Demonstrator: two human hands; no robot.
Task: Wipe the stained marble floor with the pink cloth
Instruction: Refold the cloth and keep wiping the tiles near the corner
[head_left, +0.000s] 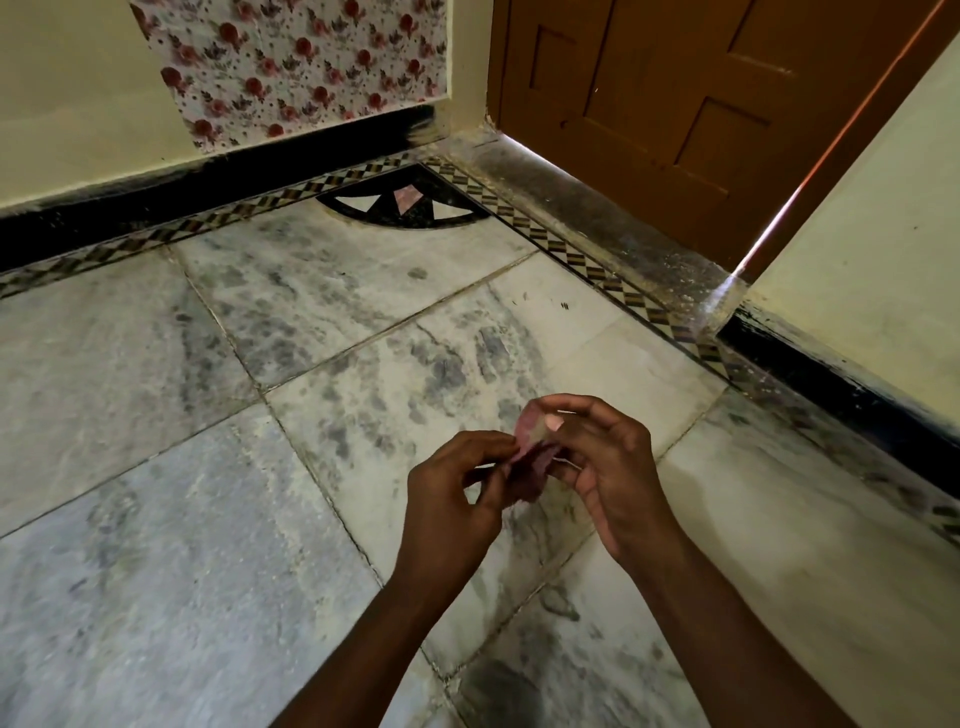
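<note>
While both forearms reach out from the near edge, the 2 hands meet above the floor with a small pink cloth (529, 457) bunched between them. The left hand (452, 499) has its fingers curled and pinches the cloth's left edge at the fingertips; the right hand (608, 467) curls around the other side, its thumb pressed on the top fold. The cloth is held up in the air, clear of the marble floor (208, 493), and most of it is hidden by the fingers.

Under and beyond the hands, the pale slabs are smeared with grey, smudgy stains, heaviest along the joints. Farther off a checked border strip (571, 249) runs around the floor, with a black fan-shaped inlay (405, 205) in the corner. Behind that stand a black skirting (156, 202), a rose-patterned wall covering (301, 62) and a brown wooden door (701, 114), with light showing at its edge.
</note>
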